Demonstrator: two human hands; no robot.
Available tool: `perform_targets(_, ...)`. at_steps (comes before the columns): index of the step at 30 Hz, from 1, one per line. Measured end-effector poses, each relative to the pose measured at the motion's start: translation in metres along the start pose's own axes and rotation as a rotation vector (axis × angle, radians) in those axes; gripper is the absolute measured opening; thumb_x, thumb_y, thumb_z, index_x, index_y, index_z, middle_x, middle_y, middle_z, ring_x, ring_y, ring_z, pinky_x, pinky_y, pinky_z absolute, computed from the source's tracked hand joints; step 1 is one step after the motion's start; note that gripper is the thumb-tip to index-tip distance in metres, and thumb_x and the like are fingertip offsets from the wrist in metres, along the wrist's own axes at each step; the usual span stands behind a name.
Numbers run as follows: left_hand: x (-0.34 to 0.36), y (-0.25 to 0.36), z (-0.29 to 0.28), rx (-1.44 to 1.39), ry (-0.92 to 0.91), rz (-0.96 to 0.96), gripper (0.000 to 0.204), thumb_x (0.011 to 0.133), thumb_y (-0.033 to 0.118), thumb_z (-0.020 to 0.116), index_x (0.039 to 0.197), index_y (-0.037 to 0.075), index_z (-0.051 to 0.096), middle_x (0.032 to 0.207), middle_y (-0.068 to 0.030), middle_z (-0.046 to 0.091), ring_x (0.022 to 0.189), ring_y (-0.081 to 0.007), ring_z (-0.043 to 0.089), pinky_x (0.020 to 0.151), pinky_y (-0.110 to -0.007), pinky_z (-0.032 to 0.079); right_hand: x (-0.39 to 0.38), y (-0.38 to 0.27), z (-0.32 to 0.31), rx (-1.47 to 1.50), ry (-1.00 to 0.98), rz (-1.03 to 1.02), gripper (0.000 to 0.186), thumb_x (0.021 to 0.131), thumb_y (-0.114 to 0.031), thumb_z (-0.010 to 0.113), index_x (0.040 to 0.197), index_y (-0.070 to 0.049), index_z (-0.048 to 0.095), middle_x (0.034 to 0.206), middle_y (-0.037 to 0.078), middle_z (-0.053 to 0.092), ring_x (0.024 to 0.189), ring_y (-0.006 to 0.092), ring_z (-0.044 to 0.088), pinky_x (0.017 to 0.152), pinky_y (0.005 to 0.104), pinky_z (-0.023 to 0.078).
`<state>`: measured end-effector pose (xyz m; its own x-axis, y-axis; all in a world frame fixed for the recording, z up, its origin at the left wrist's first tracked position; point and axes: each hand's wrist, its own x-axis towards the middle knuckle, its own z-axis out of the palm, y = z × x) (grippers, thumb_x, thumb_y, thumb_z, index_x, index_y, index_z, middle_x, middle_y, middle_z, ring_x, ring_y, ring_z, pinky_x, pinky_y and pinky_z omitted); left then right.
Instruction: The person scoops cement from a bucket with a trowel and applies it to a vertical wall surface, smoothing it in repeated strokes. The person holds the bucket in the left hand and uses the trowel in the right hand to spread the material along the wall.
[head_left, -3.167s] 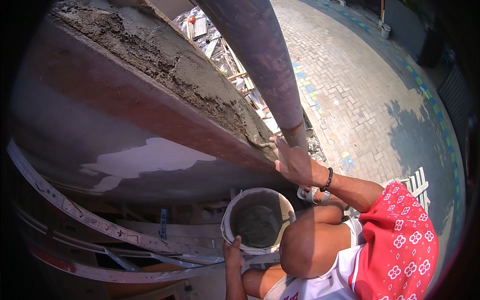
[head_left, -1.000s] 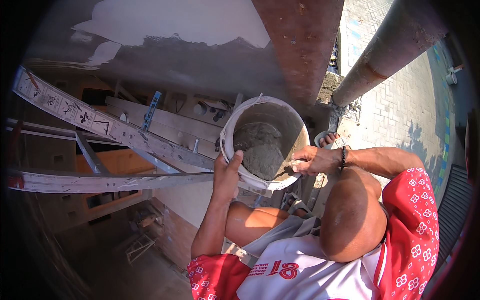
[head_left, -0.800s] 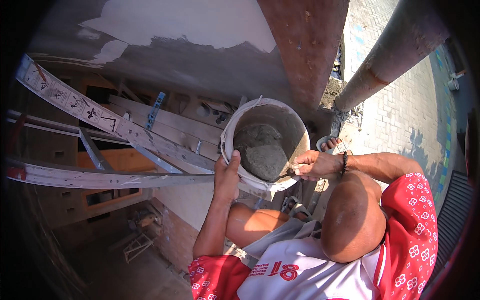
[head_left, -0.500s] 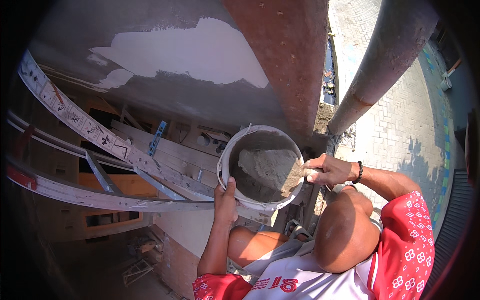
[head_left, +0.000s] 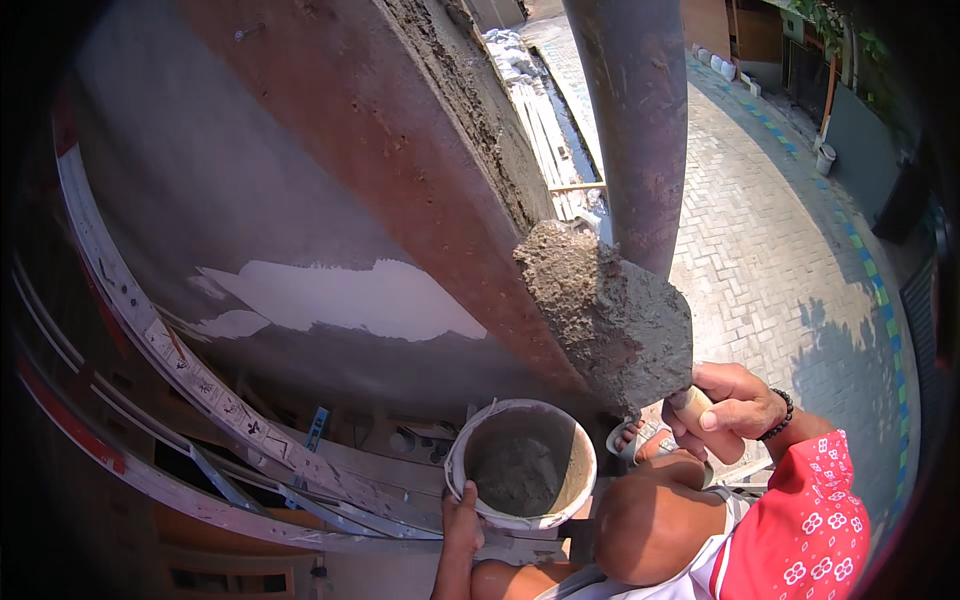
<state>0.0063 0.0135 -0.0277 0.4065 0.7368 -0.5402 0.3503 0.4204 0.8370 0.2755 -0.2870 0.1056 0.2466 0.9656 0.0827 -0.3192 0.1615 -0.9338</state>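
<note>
My right hand (head_left: 730, 405) grips the wooden handle of a trowel (head_left: 705, 410), whose blade carries a thick, lumpy load of wet grey mortar (head_left: 610, 315). The load is raised beside the mortar-coated concrete ledge (head_left: 470, 120), partly hiding its lower end. My left hand (head_left: 462, 522) is closed on the rim of a white bucket (head_left: 584, 475), which has grey mortar (head_left: 515, 470) inside and sits low beside my bent knee.
A large dark pipe (head_left: 635, 120) rises beside the ledge. Below left lie aluminium ladders (head_left: 200, 400), planks and a blue level (head_left: 318, 426). At right a sunlit paved lane (head_left: 760, 250) runs past a wall, with debris (head_left: 535, 110) beyond the ledge and my sandalled foot (head_left: 630, 440) below.
My right hand has lifted the trowel, laden with mortar, out of the bucket and up to the ledge. My view has swung up along the ledge; my left hand still holds the bucket.
</note>
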Motion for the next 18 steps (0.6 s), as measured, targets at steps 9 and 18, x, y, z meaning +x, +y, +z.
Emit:
perform_targets(9,-0.001,0.003,-0.005,0.033,-0.029,0.029,0.034,0.096,0.022,0.055,0.12,-0.003,0.053,0.104,-0.0137,0.064,0.085,-0.0239,0.065,0.064,-0.037,0.056,0.033,-0.048,0.046,0.11,0.235,-0.202,0.058,0.088,-0.024,0.059,0.134,0.003,0.036,0.092,0.011,0.053,0.055,0.0165,0.056,0.045,0.0282,0.048)
perform_targets(18,0.003,-0.007,-0.007,0.002,0.009,0.086,0.033,0.097,0.024,0.054,0.118,-0.002,0.054,0.105,-0.0135,0.064,0.085,-0.024,0.065,0.054,-0.039,0.056,0.068,-0.091,0.064,0.021,0.345,-0.411,0.043,0.09,-0.02,0.057,0.122,0.005,0.042,0.089,0.007,0.055,0.062,0.0121,0.058,0.046,0.0256,0.051)
